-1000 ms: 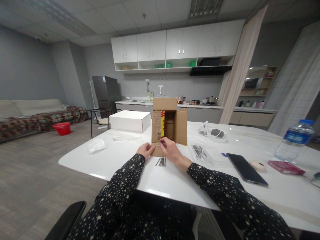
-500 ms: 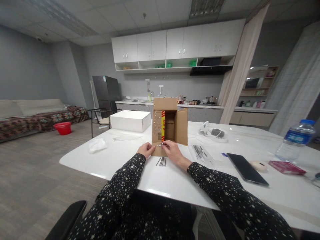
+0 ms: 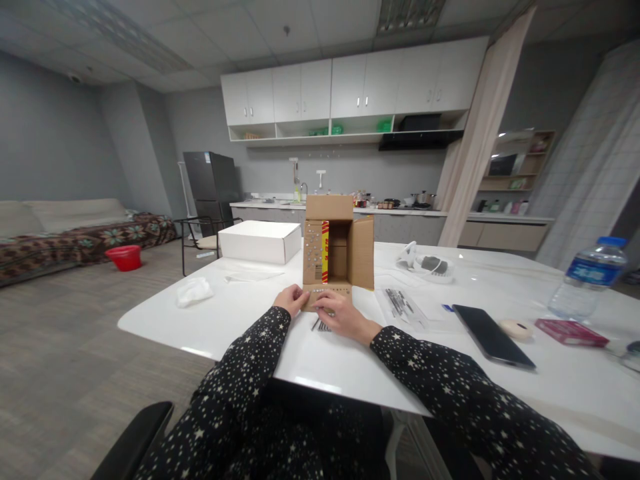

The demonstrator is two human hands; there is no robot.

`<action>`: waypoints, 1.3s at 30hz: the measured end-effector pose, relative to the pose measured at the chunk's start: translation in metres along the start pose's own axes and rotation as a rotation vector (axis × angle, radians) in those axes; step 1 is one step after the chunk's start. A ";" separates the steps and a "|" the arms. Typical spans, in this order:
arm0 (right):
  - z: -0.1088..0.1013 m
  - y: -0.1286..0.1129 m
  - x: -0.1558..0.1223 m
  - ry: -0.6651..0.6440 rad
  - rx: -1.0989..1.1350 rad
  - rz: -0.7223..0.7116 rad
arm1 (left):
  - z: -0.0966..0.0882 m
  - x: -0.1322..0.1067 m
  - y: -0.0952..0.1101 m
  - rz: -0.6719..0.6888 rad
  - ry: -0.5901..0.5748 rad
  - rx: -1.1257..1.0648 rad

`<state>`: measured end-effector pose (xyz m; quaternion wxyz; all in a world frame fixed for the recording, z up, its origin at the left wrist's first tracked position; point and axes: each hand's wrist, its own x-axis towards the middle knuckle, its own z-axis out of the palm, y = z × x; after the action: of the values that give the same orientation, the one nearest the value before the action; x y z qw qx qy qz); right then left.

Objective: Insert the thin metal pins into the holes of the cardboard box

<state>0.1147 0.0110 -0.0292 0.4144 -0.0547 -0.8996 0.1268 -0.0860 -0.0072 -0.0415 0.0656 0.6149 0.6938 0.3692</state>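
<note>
An open cardboard box point(image 3: 313, 257) stands before me, its mouth toward me and its flaps spread. Small shiny heads dot its left flap, beside a red and yellow strip, and a row of them runs along the bottom flap point(image 3: 345, 291). My left hand point(image 3: 291, 300) is closed at the left edge of that bottom flap, thumb against it. Over the flap's near edge is my right hand point(image 3: 343, 313), its fingers pinched together; whatever is between them is too small to make out. Several metal nails or screws point(image 3: 321, 325) lie just below, partly covered by this hand.
A white box point(image 3: 260, 241) stands behind my left hand, with a crumpled tissue point(image 3: 194, 292) nearer. To the right lie a clear plastic packet point(image 3: 403, 307), a phone point(image 3: 493, 337), a magenta box point(image 3: 570, 332) and a water bottle point(image 3: 583, 280). A white device point(image 3: 430, 267) sits farther back.
My right hand has come down and slightly left from the row of heads to the flap's near edge, covering part of the nails or screws. My left hand stays put.
</note>
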 end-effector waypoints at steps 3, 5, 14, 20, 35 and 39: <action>-0.004 -0.005 -0.003 -0.091 -0.017 0.004 | 0.001 0.000 -0.001 0.003 0.005 -0.012; -0.005 -0.007 -0.004 -0.139 -0.033 0.004 | 0.001 0.000 -0.001 0.005 0.005 -0.020; -0.007 -0.010 -0.004 -0.249 -0.098 0.019 | 0.001 0.001 -0.004 0.009 0.002 -0.049; -0.008 -0.010 -0.002 -0.275 -0.119 0.013 | 0.002 0.001 -0.004 0.005 0.001 -0.040; 0.000 0.000 -0.003 -0.036 -0.124 0.123 | -0.002 -0.001 0.002 0.002 -0.002 -0.003; 0.001 0.005 0.000 0.114 -0.099 0.287 | -0.003 -0.002 0.003 -0.010 -0.008 -0.002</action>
<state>0.1143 0.0160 -0.0311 0.4390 -0.2104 -0.8627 0.1368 -0.0845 -0.0102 -0.0381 0.0707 0.6126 0.6964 0.3671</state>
